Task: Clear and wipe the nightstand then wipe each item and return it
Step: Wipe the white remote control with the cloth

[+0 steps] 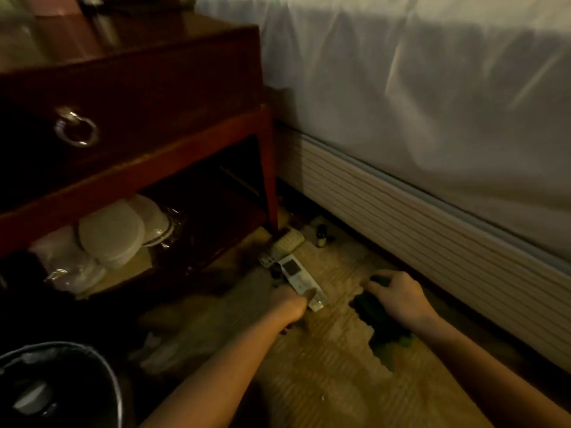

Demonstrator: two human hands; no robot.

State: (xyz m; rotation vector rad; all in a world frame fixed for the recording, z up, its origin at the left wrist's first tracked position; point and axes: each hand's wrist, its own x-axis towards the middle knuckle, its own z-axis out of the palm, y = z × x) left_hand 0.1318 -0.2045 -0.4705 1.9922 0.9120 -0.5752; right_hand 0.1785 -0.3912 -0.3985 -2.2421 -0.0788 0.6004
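A dark red wooden nightstand (129, 88) with a ring-pull drawer stands at the left. On the floor in front of it, my left hand (292, 305) grips the near end of a white remote control (298, 278) with a small screen. To its right, my right hand (398, 296) holds a dark green cloth (374, 316) that trails on the floor. A second pale remote (285, 242) and a small bottle (321, 237) lie on the floor by the nightstand's leg.
The nightstand's lower shelf (129, 273) holds round white pads and wrapped items. A bed with white sheet (417, 88) and ribbed base runs along the right. A dark bin (61, 384) stands at bottom left. Pale bags lie beside it.
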